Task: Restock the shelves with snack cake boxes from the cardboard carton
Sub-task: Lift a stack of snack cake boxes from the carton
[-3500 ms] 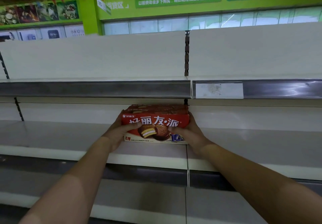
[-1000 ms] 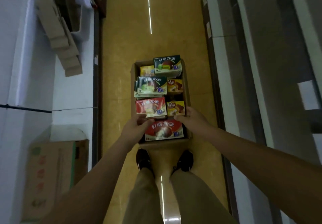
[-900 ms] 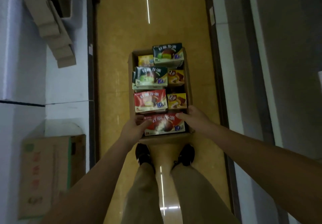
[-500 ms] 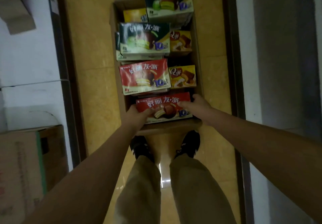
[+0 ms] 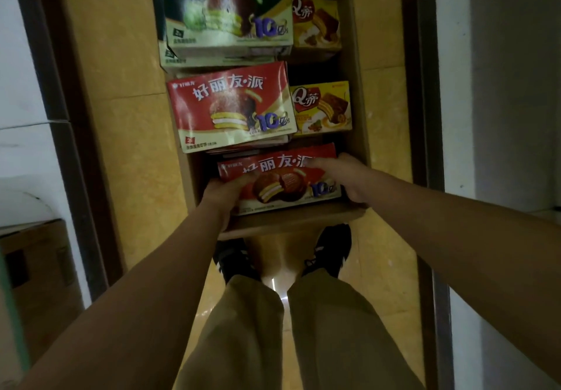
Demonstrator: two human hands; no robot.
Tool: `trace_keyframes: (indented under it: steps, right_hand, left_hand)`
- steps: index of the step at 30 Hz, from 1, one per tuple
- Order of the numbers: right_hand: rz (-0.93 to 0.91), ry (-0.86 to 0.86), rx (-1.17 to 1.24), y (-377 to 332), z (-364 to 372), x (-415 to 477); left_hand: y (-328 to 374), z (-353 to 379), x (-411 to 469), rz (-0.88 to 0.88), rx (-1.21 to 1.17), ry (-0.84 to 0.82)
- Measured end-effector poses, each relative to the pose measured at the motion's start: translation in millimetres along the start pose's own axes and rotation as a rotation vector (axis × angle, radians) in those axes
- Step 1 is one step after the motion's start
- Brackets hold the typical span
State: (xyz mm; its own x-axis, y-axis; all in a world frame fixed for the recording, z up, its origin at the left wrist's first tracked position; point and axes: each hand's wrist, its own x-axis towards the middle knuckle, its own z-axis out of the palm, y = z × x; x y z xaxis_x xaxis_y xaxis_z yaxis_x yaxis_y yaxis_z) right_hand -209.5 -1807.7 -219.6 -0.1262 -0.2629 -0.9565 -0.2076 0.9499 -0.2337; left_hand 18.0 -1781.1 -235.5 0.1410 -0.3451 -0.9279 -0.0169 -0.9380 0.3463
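An open cardboard carton point(image 5: 291, 222) stands on the yellow floor just in front of my shoes. Its near end holds a red snack cake box point(image 5: 282, 181). My left hand point(image 5: 223, 194) grips that box's left end, thumb on its top face. My right hand point(image 5: 341, 174) grips its right end, fingers curled over the top edge. Behind it in the carton lie another red box point(image 5: 230, 107), a green box point(image 5: 227, 10) and two smaller yellow boxes point(image 5: 321, 107), point(image 5: 315, 22).
White shelf units line both sides of the narrow aisle, the left one point(image 5: 18, 92) and the right one point(image 5: 498, 86). A second brown carton point(image 5: 36, 280) sits low at the left. My legs and dark shoes point(image 5: 233, 260) stand right behind the carton.
I turned from the shelf, where a red box stayed, down to the carton. Over the last second the view closed in and both hands settled on the ends of the nearest red box.
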Motion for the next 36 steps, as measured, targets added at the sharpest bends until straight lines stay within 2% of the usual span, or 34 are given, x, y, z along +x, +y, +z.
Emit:
trace_keyframes:
  steps: [8, 13, 23, 36]
  right_hand:
    - [0.009, 0.036, 0.185, 9.8, 9.2, 26.4]
    - [-0.005, 0.038, 0.213, 11.1, 8.1, 19.1]
    - [-0.036, 0.022, 0.246, 1.5, -3.2, -21.8]
    - [-0.100, -0.007, 0.205, -28.6, -33.7, -103.7]
  left_hand:
    - [-5.8, 2.9, 20.6, -0.068, -0.076, -0.031]
    - [-5.5, 3.5, 14.5, -0.071, -0.095, -0.044]
    - [3.8, -5.6, -14.2, -0.025, -0.110, -0.058]
    - [38.6, -7.7, -102.8, 0.043, -0.119, -0.108]
